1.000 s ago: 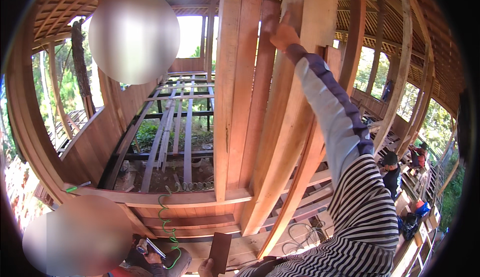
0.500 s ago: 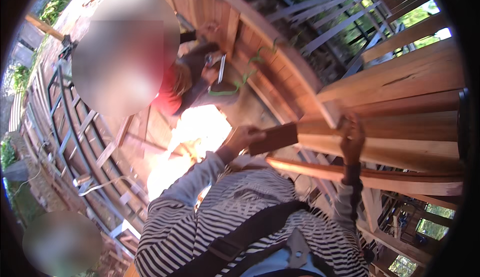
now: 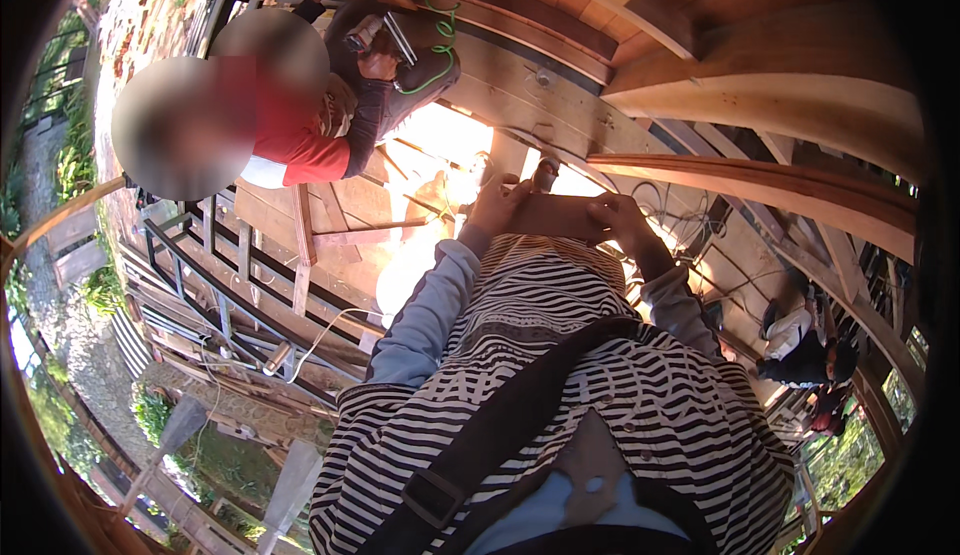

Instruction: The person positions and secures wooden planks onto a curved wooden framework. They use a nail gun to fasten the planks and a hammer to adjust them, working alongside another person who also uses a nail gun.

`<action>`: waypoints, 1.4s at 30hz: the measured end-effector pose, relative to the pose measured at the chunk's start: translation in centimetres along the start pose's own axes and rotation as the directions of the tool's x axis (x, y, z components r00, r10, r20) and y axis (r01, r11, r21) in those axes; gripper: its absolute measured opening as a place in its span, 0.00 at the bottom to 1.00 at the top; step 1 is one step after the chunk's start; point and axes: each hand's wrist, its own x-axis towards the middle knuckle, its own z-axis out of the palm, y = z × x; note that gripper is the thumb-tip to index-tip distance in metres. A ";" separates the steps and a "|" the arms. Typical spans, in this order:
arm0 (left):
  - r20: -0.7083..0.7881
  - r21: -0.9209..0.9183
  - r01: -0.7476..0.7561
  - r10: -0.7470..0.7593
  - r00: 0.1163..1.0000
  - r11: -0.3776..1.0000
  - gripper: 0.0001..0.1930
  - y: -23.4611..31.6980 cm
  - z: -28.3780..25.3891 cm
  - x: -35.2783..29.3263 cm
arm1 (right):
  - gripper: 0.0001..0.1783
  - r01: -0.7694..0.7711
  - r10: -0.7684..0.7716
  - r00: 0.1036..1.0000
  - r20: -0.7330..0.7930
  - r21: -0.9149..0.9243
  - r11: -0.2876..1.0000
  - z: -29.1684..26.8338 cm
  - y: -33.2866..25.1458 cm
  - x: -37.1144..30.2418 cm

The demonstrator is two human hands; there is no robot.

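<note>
In front of my striped shirt I hold a short, flat, brown wooden board by its two ends. My left hand is closed around its left end. At the other end, my right hand grips it with thumb and fingers. The board lies roughly level, its broad face toward me. Up and to the left, a co-worker in a red and dark top sits on the plank floor. That person's hand holds a nailer-like tool joined to a green coiled hose.
A curved wooden plank wall runs along the far side. A long reddish beam stretches to the right. Dark metal frames stand at left, beside a wooden trestle. Cables lie on the floor; another person is at lower right.
My right hand has come down from the curved wood at right and now grips the board's right end. My view has turned, and the plank wall sits farther up.
</note>
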 end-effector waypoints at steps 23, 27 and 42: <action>0.003 0.451 0.066 -0.076 0.997 0.890 0.18 9.9 -2.4 -11.0 | 0.18 -0.333 -0.310 0.826 -0.471 -0.851 0.407 -12.3 15.2 1.0; 0.045 0.318 -0.099 0.090 0.995 0.943 0.17 20.9 -4.5 -14.5 | 0.19 -0.185 -0.350 0.849 -0.396 -0.843 0.504 -5.2 10.0 3.5; -0.122 -0.871 -0.480 0.993 0.005 -0.104 0.48 39.7 -5.3 -28.5 | 0.20 -0.250 -0.382 0.822 -0.423 -0.870 0.426 2.9 11.2 2.5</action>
